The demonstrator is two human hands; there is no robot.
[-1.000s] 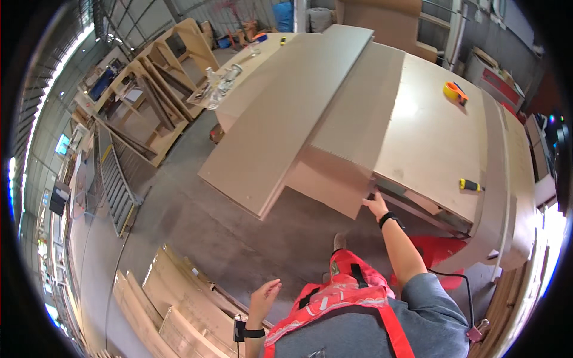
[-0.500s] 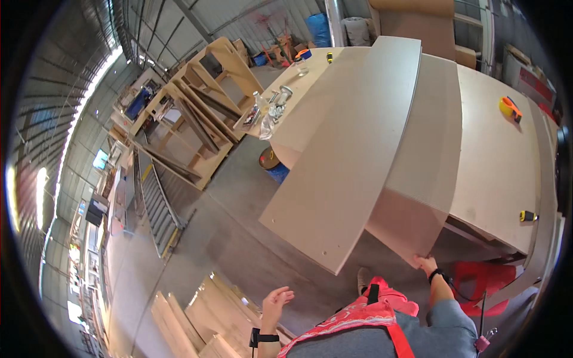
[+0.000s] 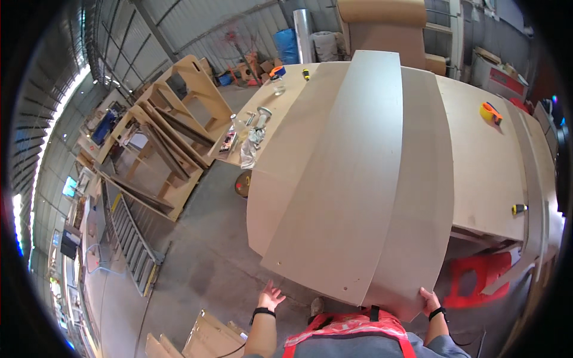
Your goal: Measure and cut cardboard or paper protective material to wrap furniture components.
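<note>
A long beige panel [image 3: 352,167] with small holes at its near end lies on top of a wider beige panel [image 3: 418,197], which shows on both sides of it. Both rest on a light wooden worktable [image 3: 486,167] and overhang its near edge. My right hand [image 3: 431,302] grips the wider panel by its near right corner, the fingers partly hidden at the edge. Just below the top panel's near left corner, my left hand [image 3: 271,296] is open and holds nothing, fingers spread.
Orange-and-yellow tape [image 3: 490,113] and a yellow-black tool [image 3: 519,209] lie on the table's right. Crumpled foil [image 3: 250,148] and small items sit at its left edge. A red stand [image 3: 477,280] is at lower right, wooden boards [image 3: 209,337] at lower left, a wooden frame rack [image 3: 173,137] further off.
The wider panel's near end has risen and now lies beneath the top panel, showing at its left too. My right hand rose with it. My left hand opened its fingers wider.
</note>
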